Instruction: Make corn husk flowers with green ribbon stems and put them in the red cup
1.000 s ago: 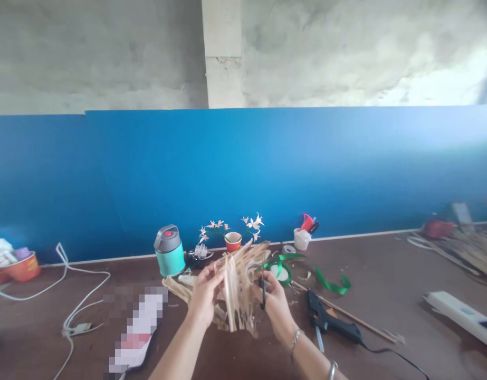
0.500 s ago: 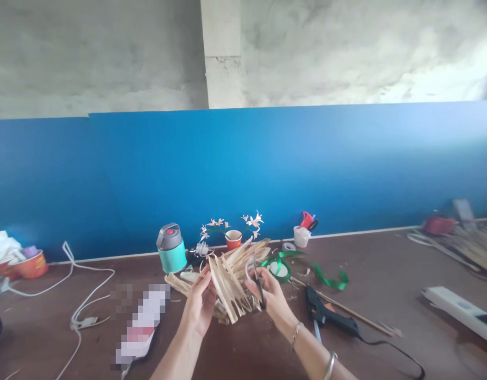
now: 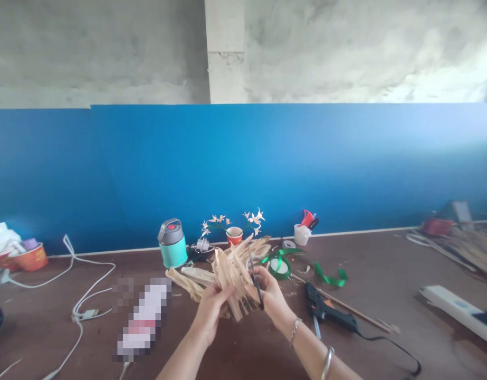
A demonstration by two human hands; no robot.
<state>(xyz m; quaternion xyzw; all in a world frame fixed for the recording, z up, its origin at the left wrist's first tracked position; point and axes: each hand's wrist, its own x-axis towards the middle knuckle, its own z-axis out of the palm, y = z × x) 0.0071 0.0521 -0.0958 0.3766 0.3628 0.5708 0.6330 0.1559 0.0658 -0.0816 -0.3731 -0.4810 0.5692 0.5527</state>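
Note:
A pale, dry piece of husk, split into strips along its lower edge, is held up over the table's middle. My left hand pinches it at its lower left, thumb in front. In my right hand is a pair of dark-handled scissors, blades pointing up. The right fingertips reach the husk's right side; whether they also grip it I cannot tell. More dry husks lie in a loose pile behind and to the left of the held piece.
A green ribbon roll, thin sticks and a black glue gun lie on the right. Behind stand a teal flask, a red cup with small flowers and a white cup. White cables cross the left side.
My left hand has shifted right and lower along the husk, which has turned more upright. The right hand has stayed nearly in place with the scissors, its fingertips closer to the husk.

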